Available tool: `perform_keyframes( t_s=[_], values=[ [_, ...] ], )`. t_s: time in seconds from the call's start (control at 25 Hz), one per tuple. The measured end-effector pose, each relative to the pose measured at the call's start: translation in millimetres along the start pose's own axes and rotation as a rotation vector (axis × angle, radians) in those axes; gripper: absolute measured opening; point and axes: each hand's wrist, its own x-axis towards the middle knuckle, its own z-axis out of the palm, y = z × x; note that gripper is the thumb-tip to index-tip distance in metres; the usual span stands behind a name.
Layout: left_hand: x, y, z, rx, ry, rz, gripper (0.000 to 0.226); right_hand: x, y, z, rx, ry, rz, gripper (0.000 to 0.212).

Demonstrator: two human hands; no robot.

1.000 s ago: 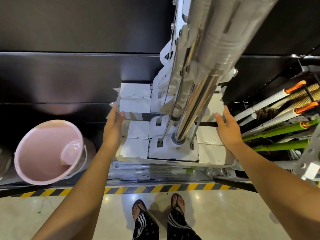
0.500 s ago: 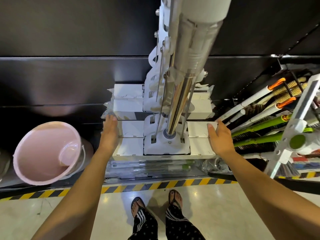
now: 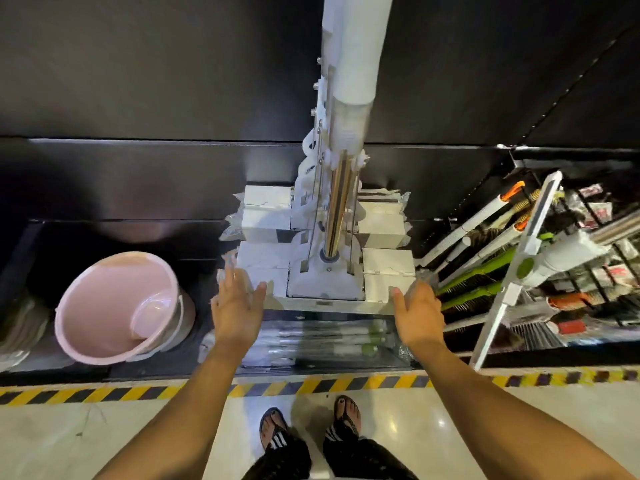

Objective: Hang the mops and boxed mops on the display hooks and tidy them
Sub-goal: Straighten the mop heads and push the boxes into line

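The left grip and right grip are both spreading open, holding nothing, and flanking the hanging boxed mops between them. A lopsided push could be setting the row swinging or sliding it off. The hooks are hiding above the frame. The left fingers are blurring, so I cannot tell whether they are touching.

The hanging mop's pole is polished, mirror-bright metal under a smooth white plastic sleeve. The boxed mops look like matt white card. The pink bucket is smooth plastic, the wall panel dark with a dull sheen, the floor glossy tile
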Motion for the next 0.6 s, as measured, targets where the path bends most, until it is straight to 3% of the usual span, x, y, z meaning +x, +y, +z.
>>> perform_keyframes(
  t_s=[0.16, 0.24, 0.36, 0.6],
  values=[
    [-47.5, -7.6, -0.2, 0.421, -0.110, 0.019, 0.077, -37.3, -9.4, -2.2, -0.245, -0.002, -0.090, 0.059],
    [-57.7, -8.1, 0.1, 0.533, -0.154, 0.024, 0.080, -50.5, -16.0, 3.7, -0.304, 0.014, -0.142, 0.050],
    [-69.2, -5.4, -0.3, 0.619, -0.153, 0.042, 0.079, -61.2, -30.1, 10.9, -0.306, 0.109, -0.373, 0.030],
    [-101.3, -14.7, -14.5, 0.552, -0.077, -0.042, 0.079, -83.1, -63.8, 32.6, -0.487, -0.006, -0.730, 0.052]
  ],
)
